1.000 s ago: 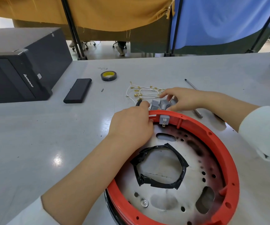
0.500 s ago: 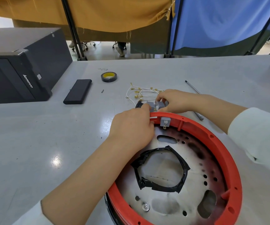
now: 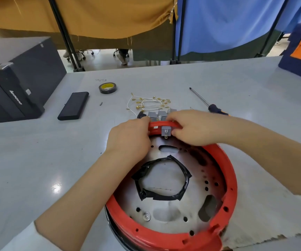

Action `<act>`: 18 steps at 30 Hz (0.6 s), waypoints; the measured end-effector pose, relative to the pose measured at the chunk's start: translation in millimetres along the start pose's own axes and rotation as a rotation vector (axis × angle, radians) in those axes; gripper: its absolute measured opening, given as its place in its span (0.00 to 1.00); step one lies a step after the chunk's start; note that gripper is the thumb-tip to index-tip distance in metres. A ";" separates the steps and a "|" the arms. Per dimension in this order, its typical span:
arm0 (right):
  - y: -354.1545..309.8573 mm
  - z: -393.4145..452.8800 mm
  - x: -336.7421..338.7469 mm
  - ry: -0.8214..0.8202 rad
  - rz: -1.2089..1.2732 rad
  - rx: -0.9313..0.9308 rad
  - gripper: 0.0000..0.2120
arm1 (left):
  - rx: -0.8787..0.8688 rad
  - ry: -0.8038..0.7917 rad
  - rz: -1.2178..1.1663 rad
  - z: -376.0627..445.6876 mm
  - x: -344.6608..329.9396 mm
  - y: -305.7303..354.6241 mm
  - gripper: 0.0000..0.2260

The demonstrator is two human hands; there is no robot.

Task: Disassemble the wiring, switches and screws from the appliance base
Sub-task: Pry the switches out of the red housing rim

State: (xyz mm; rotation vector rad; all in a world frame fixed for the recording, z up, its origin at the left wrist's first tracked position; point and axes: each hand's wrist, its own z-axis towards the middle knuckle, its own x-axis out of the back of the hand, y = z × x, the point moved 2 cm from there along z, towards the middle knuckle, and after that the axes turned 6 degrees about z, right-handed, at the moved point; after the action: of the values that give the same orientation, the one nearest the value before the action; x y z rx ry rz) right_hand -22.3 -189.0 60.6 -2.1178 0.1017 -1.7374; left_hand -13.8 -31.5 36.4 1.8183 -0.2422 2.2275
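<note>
Right hand (image 3: 191, 127) has moved from the loose switches to pinch the mounted switch (image 3: 165, 131); left hand (image 3: 129, 138) grips the red rim (image 3: 225, 178); removal looks imminent.

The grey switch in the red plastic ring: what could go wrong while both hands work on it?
The right hand pinches the small grey switch; forcing it may bend its metal terminal. The left hand grips the red plastic ring, which may crack. Loose white wires could be swept off.
</note>
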 end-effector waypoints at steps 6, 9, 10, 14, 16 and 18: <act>-2.9 4.4 -21.2 0.075 -0.049 0.057 0.10 | 0.029 -0.034 0.056 -6.6 3.2 1.5 0.07; -5.5 8.8 -21.9 0.062 -0.034 0.138 0.11 | 0.035 -0.074 0.015 -12.9 4.2 -3.9 0.03; -6.9 9.6 -22.4 0.065 -0.046 0.165 0.13 | 0.031 -0.101 0.011 -13.6 4.7 -6.1 0.05; -13.8 12.4 -24.8 0.124 -0.097 0.243 0.12 | 0.023 -0.211 0.082 -4.5 10.0 -6.8 0.11; -15.3 15.0 -24.5 0.166 -0.126 0.244 0.12 | -0.020 -0.161 0.046 1.0 9.0 -2.3 0.07; -15.0 18.0 -22.8 0.183 -0.152 0.213 0.12 | -0.086 -0.105 0.004 2.7 4.6 0.5 0.05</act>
State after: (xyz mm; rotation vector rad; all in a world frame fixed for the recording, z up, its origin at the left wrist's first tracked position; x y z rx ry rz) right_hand -13.1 -163.7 41.9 -1.8546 -0.1904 -1.9324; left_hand -12.3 -32.3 41.5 1.8926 -0.3562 2.0931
